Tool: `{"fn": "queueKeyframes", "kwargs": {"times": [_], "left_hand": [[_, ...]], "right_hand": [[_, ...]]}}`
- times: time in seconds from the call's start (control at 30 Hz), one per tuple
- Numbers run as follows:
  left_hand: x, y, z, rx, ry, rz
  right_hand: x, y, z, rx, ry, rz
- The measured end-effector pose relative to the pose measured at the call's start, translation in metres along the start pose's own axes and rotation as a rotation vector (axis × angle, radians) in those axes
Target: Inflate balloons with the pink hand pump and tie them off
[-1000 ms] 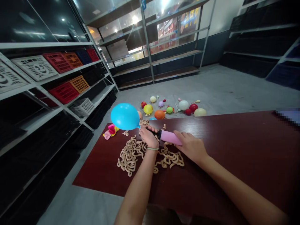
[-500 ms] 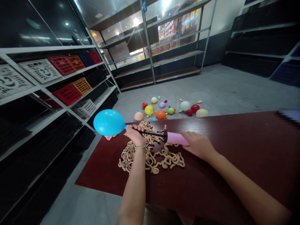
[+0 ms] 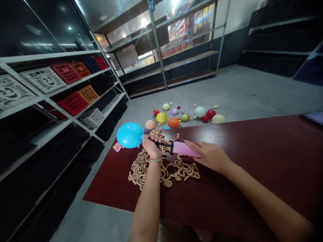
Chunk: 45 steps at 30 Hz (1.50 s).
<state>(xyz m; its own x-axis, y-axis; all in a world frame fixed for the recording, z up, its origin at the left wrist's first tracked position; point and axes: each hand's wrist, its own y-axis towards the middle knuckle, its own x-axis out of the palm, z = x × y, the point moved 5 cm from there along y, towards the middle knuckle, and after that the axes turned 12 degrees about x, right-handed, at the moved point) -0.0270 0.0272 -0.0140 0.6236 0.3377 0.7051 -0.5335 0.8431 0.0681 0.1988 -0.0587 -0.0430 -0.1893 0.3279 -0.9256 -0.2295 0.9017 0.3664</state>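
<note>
Two things are gripped in the head view. The blue balloon [image 3: 130,135], held over the far-left part of the table [image 3: 108,183], is pinched at its neck by the left hand [image 3: 152,147], closed round the black rod [image 3: 165,144]; the pink pump barrel [image 3: 184,149] is clasped by the right hand [image 3: 211,155]. Slipping could be caused by a loosened pinch, bursting by overfilling.

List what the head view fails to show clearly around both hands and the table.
Head view:
Join between blue balloon and pink pump: hidden by the left hand.
Pump's gripped end: covered by the right hand.
Small pink item: partly behind the balloon.
Object at the table's far right: pixelated, cut off by the picture's edge.
</note>
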Motion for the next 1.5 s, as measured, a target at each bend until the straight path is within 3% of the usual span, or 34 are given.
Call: {"fn": "queueKeyframes", "kwargs": {"times": [0.13,0.27,0.43,0.6,0.8,1.0,1.17,1.3,1.4,1.5], "left_hand": [[-0.02,0.018,0.021,0.115,-0.006,0.096],[-0.033,0.024,0.026,0.148,0.016,0.162],[-0.019,-0.003,-0.006,0.072,0.033,0.075],[-0.004,-0.026,-0.03,-0.055,0.054,-0.004],[-0.003,-0.013,-0.007,0.004,0.005,-0.017],[-0.02,0.011,0.016,0.086,-0.005,0.081],[-0.03,0.022,0.03,0.135,0.015,0.135],[-0.02,0.006,0.02,0.155,0.037,0.066],[-0.004,-0.018,0.001,0.084,0.012,-0.054],[0.005,-0.034,-0.013,0.016,-0.009,-0.089]], "right_hand": [[-0.004,-0.001,0.024,-0.074,-0.041,0.063],[-0.009,-0.004,0.008,-0.101,-0.077,0.09],[-0.009,-0.006,-0.024,-0.052,-0.085,0.077],[-0.004,-0.007,-0.028,0.011,-0.047,0.027],[-0.009,-0.004,-0.016,-0.073,0.011,0.009],[-0.011,-0.003,0.011,-0.102,0.029,-0.005],[-0.013,-0.003,0.002,-0.113,-0.023,0.009],[-0.014,-0.006,-0.014,-0.081,-0.036,-0.003],[-0.014,-0.008,-0.022,-0.028,-0.002,0.0],[-0.012,-0.008,-0.024,0.005,0.038,-0.013]]}}
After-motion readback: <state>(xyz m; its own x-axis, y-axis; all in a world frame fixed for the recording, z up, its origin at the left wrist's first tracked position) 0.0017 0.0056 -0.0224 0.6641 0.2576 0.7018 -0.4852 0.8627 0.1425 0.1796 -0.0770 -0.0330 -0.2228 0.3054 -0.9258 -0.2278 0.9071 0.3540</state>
